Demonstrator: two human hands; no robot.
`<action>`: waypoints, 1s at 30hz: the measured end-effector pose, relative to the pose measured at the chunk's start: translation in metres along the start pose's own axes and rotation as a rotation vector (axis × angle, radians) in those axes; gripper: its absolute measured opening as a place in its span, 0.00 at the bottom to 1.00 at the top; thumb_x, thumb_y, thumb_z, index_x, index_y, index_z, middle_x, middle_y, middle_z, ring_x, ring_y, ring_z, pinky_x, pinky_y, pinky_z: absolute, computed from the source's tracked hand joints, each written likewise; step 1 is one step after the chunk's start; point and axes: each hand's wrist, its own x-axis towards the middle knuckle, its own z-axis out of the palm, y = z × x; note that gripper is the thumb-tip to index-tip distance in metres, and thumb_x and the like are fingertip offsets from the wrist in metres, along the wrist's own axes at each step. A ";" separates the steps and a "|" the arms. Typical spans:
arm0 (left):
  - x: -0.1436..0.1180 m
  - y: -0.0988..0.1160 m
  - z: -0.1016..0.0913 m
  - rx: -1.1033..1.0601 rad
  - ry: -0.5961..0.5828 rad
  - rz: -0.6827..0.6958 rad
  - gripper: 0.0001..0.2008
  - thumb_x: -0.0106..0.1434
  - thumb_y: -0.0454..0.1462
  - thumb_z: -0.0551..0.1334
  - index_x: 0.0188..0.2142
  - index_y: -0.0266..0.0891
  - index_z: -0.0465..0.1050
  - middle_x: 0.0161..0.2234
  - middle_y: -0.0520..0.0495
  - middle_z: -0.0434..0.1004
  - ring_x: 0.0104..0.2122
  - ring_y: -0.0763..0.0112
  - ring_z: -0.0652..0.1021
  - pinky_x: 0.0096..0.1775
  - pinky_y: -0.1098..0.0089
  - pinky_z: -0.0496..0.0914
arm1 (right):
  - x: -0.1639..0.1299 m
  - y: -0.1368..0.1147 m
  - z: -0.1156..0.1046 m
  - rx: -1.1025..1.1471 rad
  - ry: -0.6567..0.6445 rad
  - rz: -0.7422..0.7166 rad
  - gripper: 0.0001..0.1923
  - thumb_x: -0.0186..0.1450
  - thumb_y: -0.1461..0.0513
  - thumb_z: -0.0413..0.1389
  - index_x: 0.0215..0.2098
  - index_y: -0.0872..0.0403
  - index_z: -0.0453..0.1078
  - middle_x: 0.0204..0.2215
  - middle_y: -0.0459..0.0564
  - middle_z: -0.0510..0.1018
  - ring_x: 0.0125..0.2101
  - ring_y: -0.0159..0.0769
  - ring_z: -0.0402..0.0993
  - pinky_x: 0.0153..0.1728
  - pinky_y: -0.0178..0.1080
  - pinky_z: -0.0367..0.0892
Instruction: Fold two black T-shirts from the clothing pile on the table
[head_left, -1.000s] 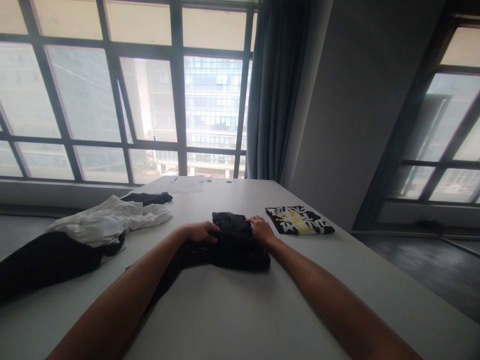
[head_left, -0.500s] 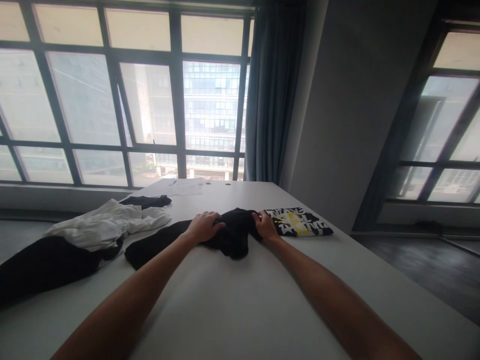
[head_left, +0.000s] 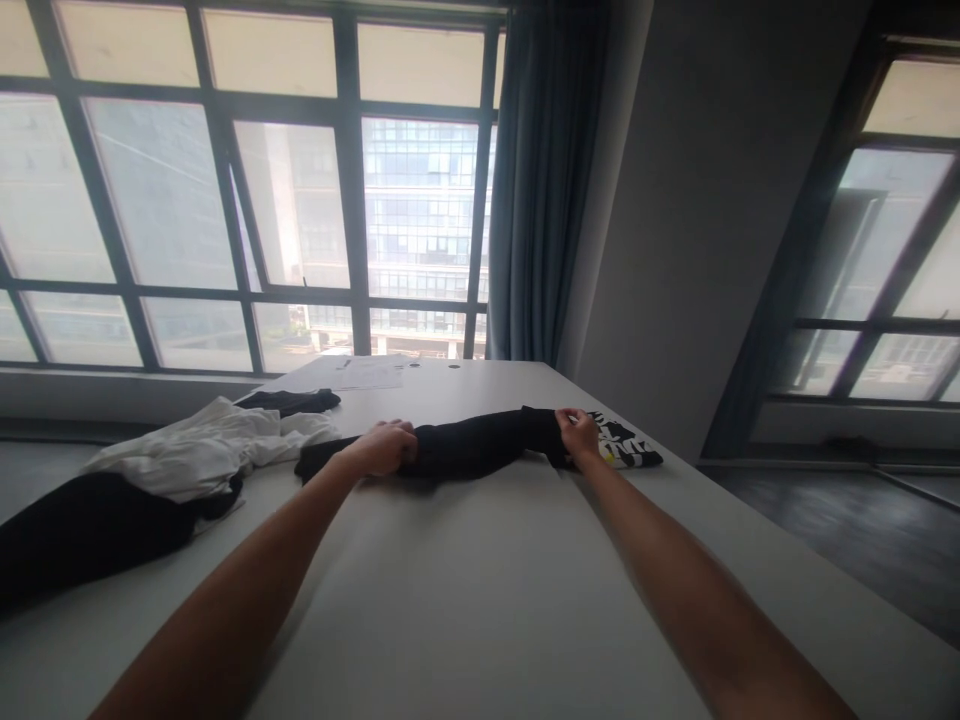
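- Now the black garment (head_left: 465, 445) lies pulled out into a long, low band across the far middle of the table (head_left: 480, 600); half a second ago it was a bunched heap between the hands, and a second ago a tighter bundle nearer the person.
- The left hand (head_left: 384, 447) is closed in a fist on the garment's left part, and the right hand (head_left: 577, 432) pinches its right end. The hands have moved well apart, and the cloth between them looks drawn fairly straight.
- To my eye that means the cloth is being spread out or straightened rather than gathered.
- The garment's right end now covers much of the printed shirt (head_left: 626, 447) lying at the table's right edge, which showed in full before.
- That shirt carries white and yellow lettering, too small and too covered to read.
- The white cloth (head_left: 210, 445) and the dark cloth (head_left: 82, 530) on the left lie as they did, and the papers (head_left: 360, 372) at the far end show no legible writing.
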 end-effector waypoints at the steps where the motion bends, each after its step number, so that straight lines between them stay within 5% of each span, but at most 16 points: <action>1: -0.004 -0.012 -0.002 0.042 0.032 -0.070 0.10 0.58 0.30 0.58 0.32 0.43 0.78 0.42 0.47 0.75 0.46 0.60 0.73 0.50 0.62 0.64 | 0.004 0.005 -0.005 -0.021 0.027 0.021 0.12 0.58 0.54 0.56 0.32 0.54 0.72 0.36 0.59 0.80 0.39 0.47 0.75 0.44 0.44 0.67; 6: -0.023 -0.056 -0.007 0.174 0.067 -0.437 0.09 0.56 0.33 0.60 0.34 0.42 0.79 0.42 0.41 0.74 0.46 0.55 0.72 0.49 0.59 0.64 | 0.007 0.011 -0.013 -0.062 0.026 0.022 0.11 0.58 0.55 0.56 0.32 0.54 0.73 0.35 0.58 0.81 0.38 0.47 0.75 0.42 0.43 0.67; 11: -0.026 -0.051 -0.009 0.223 0.061 -0.604 0.12 0.62 0.39 0.58 0.39 0.35 0.78 0.45 0.33 0.73 0.49 0.48 0.72 0.48 0.55 0.65 | -0.004 0.003 -0.006 -0.192 -0.112 -0.066 0.13 0.61 0.54 0.55 0.33 0.56 0.74 0.32 0.57 0.80 0.35 0.43 0.76 0.39 0.40 0.66; 15: -0.014 -0.030 -0.004 0.129 0.077 -0.306 0.18 0.64 0.47 0.58 0.48 0.40 0.75 0.49 0.38 0.73 0.50 0.52 0.72 0.50 0.59 0.65 | -0.021 -0.007 -0.003 -0.432 -0.153 -0.362 0.18 0.66 0.50 0.53 0.36 0.55 0.74 0.38 0.56 0.80 0.42 0.44 0.74 0.44 0.41 0.64; 18: -0.005 -0.016 0.011 -0.055 0.057 -0.034 0.21 0.59 0.49 0.65 0.49 0.44 0.76 0.50 0.42 0.73 0.52 0.54 0.72 0.50 0.63 0.67 | -0.034 -0.014 0.002 -0.569 -0.317 -0.534 0.18 0.65 0.48 0.55 0.38 0.54 0.75 0.40 0.55 0.80 0.45 0.44 0.73 0.48 0.42 0.61; 21: 0.003 -0.007 0.028 -0.146 0.064 -0.005 0.18 0.61 0.46 0.66 0.48 0.44 0.75 0.51 0.44 0.73 0.51 0.55 0.73 0.49 0.63 0.69 | -0.040 -0.019 0.007 -0.657 -0.507 -0.539 0.14 0.65 0.52 0.57 0.38 0.53 0.77 0.38 0.54 0.81 0.43 0.42 0.74 0.46 0.40 0.61; 24: 0.006 -0.004 0.038 -0.174 0.072 -0.007 0.14 0.67 0.43 0.61 0.50 0.42 0.73 0.52 0.44 0.73 0.48 0.61 0.75 0.47 0.61 0.72 | -0.038 -0.018 0.009 -0.629 -0.563 -0.506 0.11 0.66 0.57 0.55 0.36 0.53 0.78 0.37 0.53 0.81 0.41 0.40 0.76 0.43 0.37 0.62; 30: 0.002 -0.013 0.025 -0.315 0.175 0.028 0.14 0.62 0.46 0.61 0.38 0.41 0.78 0.36 0.47 0.80 0.38 0.63 0.76 0.40 0.68 0.70 | -0.019 -0.011 -0.001 -0.478 -0.323 -0.387 0.11 0.68 0.59 0.52 0.37 0.54 0.76 0.37 0.53 0.81 0.39 0.39 0.76 0.40 0.35 0.62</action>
